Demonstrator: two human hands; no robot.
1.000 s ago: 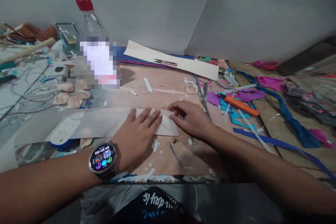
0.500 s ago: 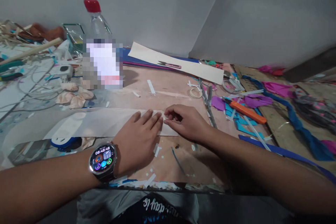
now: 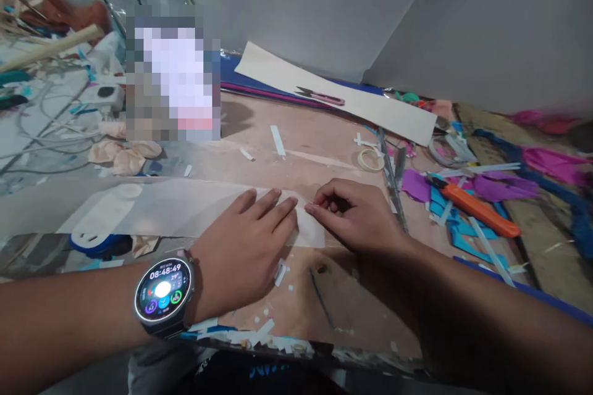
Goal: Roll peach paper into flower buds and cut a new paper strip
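Observation:
A long, translucent white strip of thin sheet material runs from the left across the work board. My left hand, with a smartwatch on its wrist, lies flat over the strip near its right end, fingers stretched out. My right hand is closed in a pinch at the strip's right edge, thumb and index fingertips together. Whatever is between those fingertips is too small to make out. Under the strip's left part, a white and blue object shows through.
Thread snips rest on a cream strip at the back. A tape roll, an orange utility knife and coloured scraps lie right. At left are a pixelated bottle, cables and peach fabric pieces.
The view has shifted, so the back items sit higher and further right. My right hand's fingertips are slightly further from my left hand, which still lies flat on the strip.

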